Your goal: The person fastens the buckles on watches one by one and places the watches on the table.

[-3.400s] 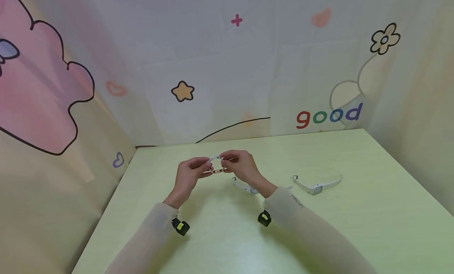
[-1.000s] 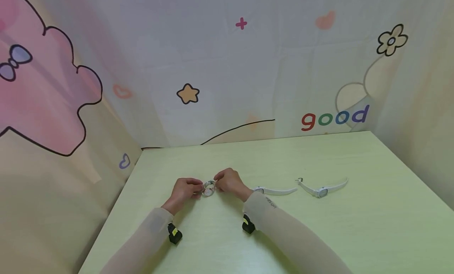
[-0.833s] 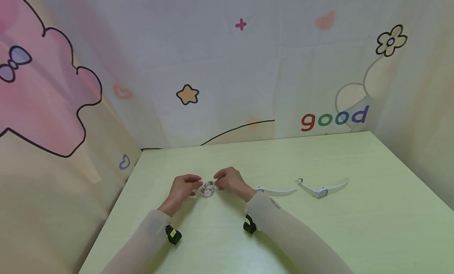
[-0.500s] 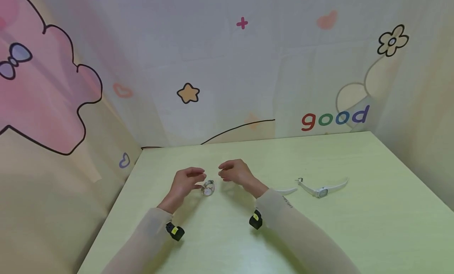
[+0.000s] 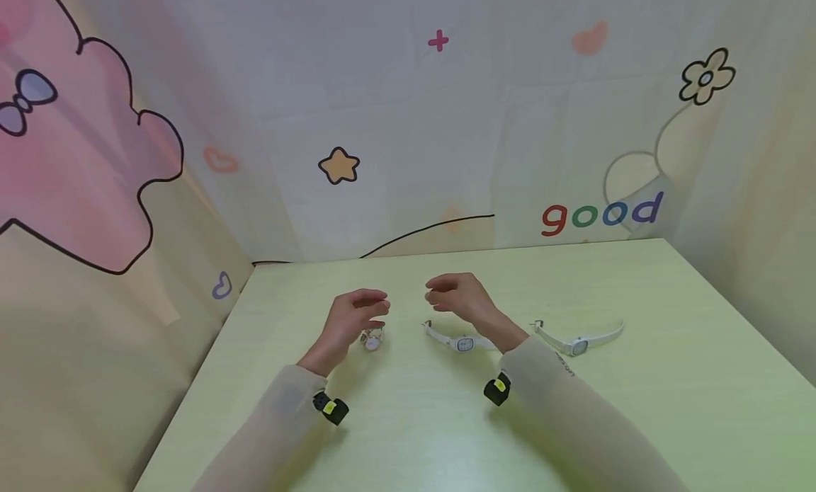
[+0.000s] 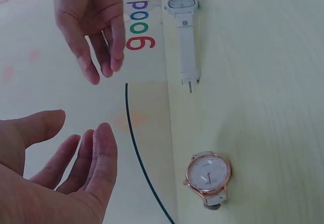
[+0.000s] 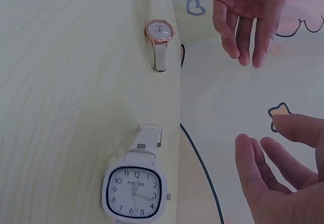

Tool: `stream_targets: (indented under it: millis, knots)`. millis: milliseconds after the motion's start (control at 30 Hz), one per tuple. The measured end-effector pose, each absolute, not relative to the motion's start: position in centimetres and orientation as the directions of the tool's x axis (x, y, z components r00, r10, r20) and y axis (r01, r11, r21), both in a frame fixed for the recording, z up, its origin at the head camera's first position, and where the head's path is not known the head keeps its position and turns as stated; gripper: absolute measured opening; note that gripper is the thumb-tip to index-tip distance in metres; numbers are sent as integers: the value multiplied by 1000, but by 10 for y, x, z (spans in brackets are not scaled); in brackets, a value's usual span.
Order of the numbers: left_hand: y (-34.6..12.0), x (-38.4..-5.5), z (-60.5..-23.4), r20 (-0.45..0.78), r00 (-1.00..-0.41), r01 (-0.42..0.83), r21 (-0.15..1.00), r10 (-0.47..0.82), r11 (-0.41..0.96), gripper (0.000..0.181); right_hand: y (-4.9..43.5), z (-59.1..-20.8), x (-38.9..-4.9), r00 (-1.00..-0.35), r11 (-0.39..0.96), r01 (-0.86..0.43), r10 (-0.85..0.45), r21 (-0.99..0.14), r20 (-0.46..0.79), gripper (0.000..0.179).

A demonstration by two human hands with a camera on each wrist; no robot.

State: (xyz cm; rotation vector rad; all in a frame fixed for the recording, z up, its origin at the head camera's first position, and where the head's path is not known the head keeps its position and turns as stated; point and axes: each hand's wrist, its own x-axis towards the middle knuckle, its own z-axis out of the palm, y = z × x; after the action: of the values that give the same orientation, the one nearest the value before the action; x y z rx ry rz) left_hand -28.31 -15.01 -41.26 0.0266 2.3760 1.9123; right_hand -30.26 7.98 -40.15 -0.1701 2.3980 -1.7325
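Note:
On the table stands a rose-gold wristwatch (image 6: 208, 174) with a white strap, its band closed in a loop; in the head view my left hand (image 5: 349, 323) partly covers it. That hand hovers above, fingers loosely bent around nothing. My right hand (image 5: 464, 297) is raised to the right, likewise holding nothing, its fingers relaxed. Below it lies a white square-faced wristwatch (image 7: 135, 192) with its strap unfastened, part of the strap hidden by the right wrist in the head view. Another white wristwatch (image 5: 579, 346) lies unfastened farther right.
The pale green table (image 5: 408, 421) reaches back to a patterned curtain (image 5: 408, 124), with more curtain along the left and right sides. Each wrist carries a small black camera (image 5: 331, 408) over a light sleeve.
Both hands held the rose-gold watch in the air, lowered it to the table and let go. Since then they have risen, the right hand moving right and uncovering the middle watch's face.

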Motion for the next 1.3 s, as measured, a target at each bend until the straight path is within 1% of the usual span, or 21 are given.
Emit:
stream_targets:
  millis: [233,533,1100,1300]
  knots:
    - [-136,-282,-411,-50,-995,-31,977,85,213,26,105,-399,-295,-976,372,-26,-210,-928,-57,32]
    - [-120,-282,-413,-7,-992,26,965,125,259,26,134,-401,-284,-978,451,-56,-206,-891,-43,34]
    - [-98,-279,-416,36,-975,121,915,220,386,26,161,-407,-271,-981,536,-82,-191,-840,-26,31]
    - [-92,-280,-421,15,-969,120,901,246,417,27,168,-411,-269,-981,571,-82,-189,-817,-34,32]
